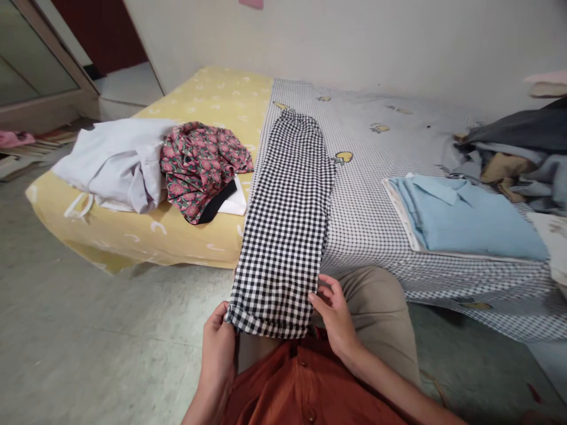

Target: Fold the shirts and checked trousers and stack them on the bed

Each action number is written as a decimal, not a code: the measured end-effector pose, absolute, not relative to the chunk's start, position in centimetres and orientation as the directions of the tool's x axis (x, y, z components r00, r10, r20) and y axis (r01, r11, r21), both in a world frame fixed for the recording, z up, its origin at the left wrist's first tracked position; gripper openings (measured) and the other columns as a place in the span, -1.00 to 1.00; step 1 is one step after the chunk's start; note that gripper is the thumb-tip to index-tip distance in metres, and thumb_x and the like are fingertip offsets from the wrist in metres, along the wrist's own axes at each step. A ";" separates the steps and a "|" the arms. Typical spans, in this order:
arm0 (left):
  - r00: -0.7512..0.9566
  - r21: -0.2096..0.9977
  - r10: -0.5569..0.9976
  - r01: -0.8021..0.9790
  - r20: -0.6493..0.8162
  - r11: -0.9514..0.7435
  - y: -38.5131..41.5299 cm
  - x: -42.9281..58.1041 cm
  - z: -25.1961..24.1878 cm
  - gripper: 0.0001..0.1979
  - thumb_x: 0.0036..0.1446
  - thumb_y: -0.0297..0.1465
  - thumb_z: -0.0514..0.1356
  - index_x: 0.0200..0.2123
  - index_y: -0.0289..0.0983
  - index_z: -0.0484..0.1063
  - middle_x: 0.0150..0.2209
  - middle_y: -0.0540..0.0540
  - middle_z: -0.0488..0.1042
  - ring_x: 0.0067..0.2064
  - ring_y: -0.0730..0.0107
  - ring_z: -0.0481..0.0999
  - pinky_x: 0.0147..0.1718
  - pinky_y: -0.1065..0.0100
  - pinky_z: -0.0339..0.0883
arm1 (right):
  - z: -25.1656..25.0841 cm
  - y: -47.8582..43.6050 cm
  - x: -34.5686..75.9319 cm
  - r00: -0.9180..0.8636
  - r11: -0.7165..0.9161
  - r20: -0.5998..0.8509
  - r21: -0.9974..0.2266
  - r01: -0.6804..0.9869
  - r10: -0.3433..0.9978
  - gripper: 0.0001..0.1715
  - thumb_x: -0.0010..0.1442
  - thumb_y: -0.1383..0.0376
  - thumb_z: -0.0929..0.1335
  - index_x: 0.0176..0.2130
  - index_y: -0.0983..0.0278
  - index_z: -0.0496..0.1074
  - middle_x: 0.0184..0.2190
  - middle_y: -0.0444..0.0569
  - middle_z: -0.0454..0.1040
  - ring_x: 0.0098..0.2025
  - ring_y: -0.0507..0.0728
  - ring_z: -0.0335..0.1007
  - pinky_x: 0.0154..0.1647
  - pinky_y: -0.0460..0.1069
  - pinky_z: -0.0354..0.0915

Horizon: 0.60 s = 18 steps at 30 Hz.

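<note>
Black-and-white checked trousers (pixel 287 218) lie lengthwise over the bed, the elastic waist toward the wall and the hem end hanging over the near edge above my lap. My left hand (pixel 219 336) pinches the hem's left corner between thumb and fingers. At the right edge of the cloth, a little above the hem, is my right hand (pixel 334 313), its fingers apart and curved, the thumb tip touching the fabric. Some of its fingertips are beside the cloth's edge.
White clothes (pixel 119 159) and a floral garment (pixel 199 165) lie on the yellow bedsheet (pixel 234 94) at left. Folded light-blue shirts (pixel 465 215) rest on the checked sheet (pixel 358 218) at right, near a heap of dark and tan clothes (pixel 522 147).
</note>
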State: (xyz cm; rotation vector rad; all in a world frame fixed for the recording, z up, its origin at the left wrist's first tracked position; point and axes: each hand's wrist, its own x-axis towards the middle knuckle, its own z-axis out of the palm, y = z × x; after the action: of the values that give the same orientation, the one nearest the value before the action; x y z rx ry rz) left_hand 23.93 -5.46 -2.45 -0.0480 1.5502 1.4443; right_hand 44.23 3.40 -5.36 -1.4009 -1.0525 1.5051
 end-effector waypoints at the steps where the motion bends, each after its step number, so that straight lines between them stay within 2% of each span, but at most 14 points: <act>1: -0.521 0.739 0.555 -0.607 -0.648 0.293 -5.4 23.9 -2.5 -0.71 -0.37 -0.41 0.16 -0.42 -0.18 0.40 -0.62 0.15 0.39 -0.51 0.40 0.42 -0.44 0.42 0.24 | -5.4 3.4 44.2 -0.063 -0.327 -0.325 -0.945 -0.019 0.944 -0.35 0.04 0.01 0.53 0.04 0.07 0.31 -0.23 -0.07 0.56 -0.17 0.25 0.48 -0.11 0.16 0.39; 8: -0.544 0.790 0.594 -0.537 -0.592 0.296 -5.6 23.8 -3.2 -0.79 -0.26 -0.36 0.21 -0.42 -0.19 0.43 -0.54 0.09 0.45 -0.46 0.39 0.37 -0.38 0.39 0.27 | -5.2 3.3 44.3 -0.069 -0.258 -0.262 -0.965 0.056 0.963 -0.52 0.05 0.05 0.51 -0.10 0.10 0.35 -0.14 -0.06 0.54 -0.09 0.23 0.42 0.02 0.13 0.32; 10: -0.623 0.879 0.622 -0.372 -0.475 0.298 -5.7 23.9 -3.0 -0.87 -0.20 -0.35 0.19 -0.46 -0.19 0.45 -0.51 0.02 0.47 -0.39 0.32 0.39 -0.33 0.35 0.30 | -5.1 3.2 44.5 -0.086 -0.229 -0.240 -0.967 0.114 0.967 -0.57 0.05 0.04 0.51 -0.15 0.10 0.38 -0.19 -0.09 0.50 -0.12 0.22 0.39 -0.02 0.11 0.30; 12: -0.689 0.957 0.676 -0.091 -0.260 0.276 -5.9 24.2 -2.6 -0.92 -0.14 -0.37 0.17 -0.52 -0.18 0.47 -0.44 -0.06 0.49 -0.30 0.24 0.43 -0.26 0.31 0.31 | -5.0 3.1 44.6 -0.151 -0.262 -0.289 -0.949 0.176 0.945 -0.60 0.05 -0.01 0.50 -0.18 0.09 0.42 -0.35 -0.14 0.43 -0.24 0.20 0.33 -0.13 0.08 0.28; 14: -0.658 0.951 0.749 0.180 -0.074 0.251 -6.1 24.8 -2.2 -0.87 -0.07 -0.40 0.15 -0.55 -0.17 0.49 -0.35 -0.12 0.52 -0.25 0.20 0.45 -0.23 0.29 0.29 | -5.2 2.9 44.8 -0.234 -0.340 -0.389 -0.914 0.223 0.891 -0.57 0.05 -0.07 0.49 -0.15 0.05 0.46 -0.48 -0.19 0.32 -0.34 0.18 0.27 -0.24 0.06 0.24; 16: -0.582 0.913 0.813 0.321 -0.020 0.252 -6.1 25.4 -2.1 -0.80 0.00 -0.43 0.12 -0.55 -0.16 0.52 -0.28 -0.15 0.54 -0.25 0.20 0.47 -0.26 0.28 0.27 | -5.4 2.8 44.8 -0.310 -0.410 -0.467 -0.882 0.234 0.828 -0.53 0.05 -0.10 0.49 -0.12 0.04 0.48 -0.48 -0.19 0.35 -0.34 0.20 0.30 -0.25 0.06 0.24; 18: -0.545 0.893 0.837 0.359 -0.034 0.270 -6.0 25.8 -2.2 -0.76 0.03 -0.47 0.09 -0.54 -0.16 0.53 -0.25 -0.17 0.55 -0.25 0.21 0.47 -0.27 0.29 0.26 | -5.7 2.7 44.8 -0.357 -0.454 -0.499 -0.866 0.208 0.790 -0.50 0.03 -0.11 0.50 -0.11 0.05 0.48 -0.37 -0.15 0.47 -0.25 0.24 0.38 -0.19 0.09 0.29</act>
State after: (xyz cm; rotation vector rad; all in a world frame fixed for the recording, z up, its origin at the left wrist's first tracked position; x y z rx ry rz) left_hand 25.79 -5.97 -2.17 1.0753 2.0347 1.2294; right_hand 44.76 2.71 -5.75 -1.4529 -1.3187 1.8633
